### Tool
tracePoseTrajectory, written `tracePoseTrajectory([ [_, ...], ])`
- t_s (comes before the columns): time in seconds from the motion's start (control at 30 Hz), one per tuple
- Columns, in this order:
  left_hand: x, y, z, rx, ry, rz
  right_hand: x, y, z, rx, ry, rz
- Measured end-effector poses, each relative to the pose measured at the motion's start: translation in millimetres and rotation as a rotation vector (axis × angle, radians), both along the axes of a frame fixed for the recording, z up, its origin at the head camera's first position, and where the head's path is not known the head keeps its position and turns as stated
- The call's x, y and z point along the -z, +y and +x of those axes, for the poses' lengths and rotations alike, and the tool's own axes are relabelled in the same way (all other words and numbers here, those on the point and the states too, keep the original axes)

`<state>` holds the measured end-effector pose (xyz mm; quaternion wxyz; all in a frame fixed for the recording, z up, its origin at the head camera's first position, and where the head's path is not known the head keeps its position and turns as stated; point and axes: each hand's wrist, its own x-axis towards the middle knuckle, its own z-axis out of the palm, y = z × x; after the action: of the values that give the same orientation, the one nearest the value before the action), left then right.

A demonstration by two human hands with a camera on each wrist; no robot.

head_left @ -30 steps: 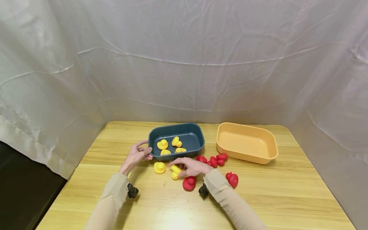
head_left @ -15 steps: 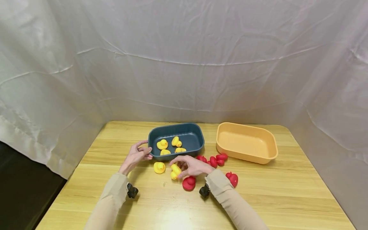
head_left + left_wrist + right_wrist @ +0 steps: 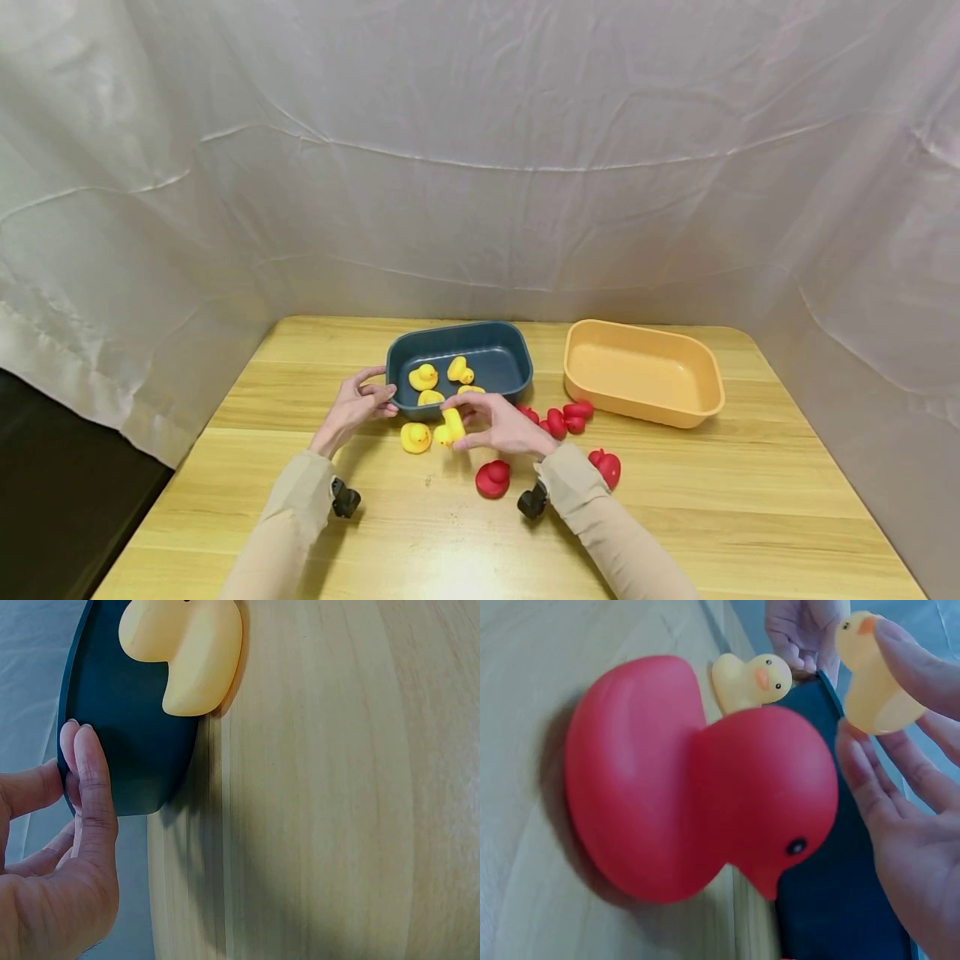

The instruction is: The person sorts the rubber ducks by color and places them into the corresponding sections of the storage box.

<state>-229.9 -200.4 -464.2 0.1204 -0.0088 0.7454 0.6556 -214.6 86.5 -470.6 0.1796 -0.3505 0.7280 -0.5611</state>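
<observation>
Right hand (image 3: 504, 425) pinches a yellow duck (image 3: 453, 426); left hand (image 3: 352, 411) grips blue tray (image 3: 498, 367).

Below the middle of the head view, the right hand (image 3: 501, 423) hides part of a red duck (image 3: 530, 413). The left wrist view's top edge cuts off a yellow duck (image 3: 202, 656) and the blue bin (image 3: 131, 761); a red sliver (image 3: 787, 958) (too small to identify) shows along the right wrist view's bottom edge.
</observation>
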Motion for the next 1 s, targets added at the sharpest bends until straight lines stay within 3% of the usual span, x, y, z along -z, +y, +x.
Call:
tracePoseTrajectory([
  [0.23,0.7,-0.3,0.3,-0.001,0.002,0.003,-3.4,-1.5,1.6,0.126,0.014,-0.116],
  [0.7,0.7,-0.1,0.3,0.002,0.011,-0.002,-0.9,1.1,-3.3,0.464,0.097,-0.325],
  [1.0,1.0,-0.8,-0.1,0.006,0.016,-0.006,-1.0,10.1,-8.4,0.593,0.162,-0.284],
])
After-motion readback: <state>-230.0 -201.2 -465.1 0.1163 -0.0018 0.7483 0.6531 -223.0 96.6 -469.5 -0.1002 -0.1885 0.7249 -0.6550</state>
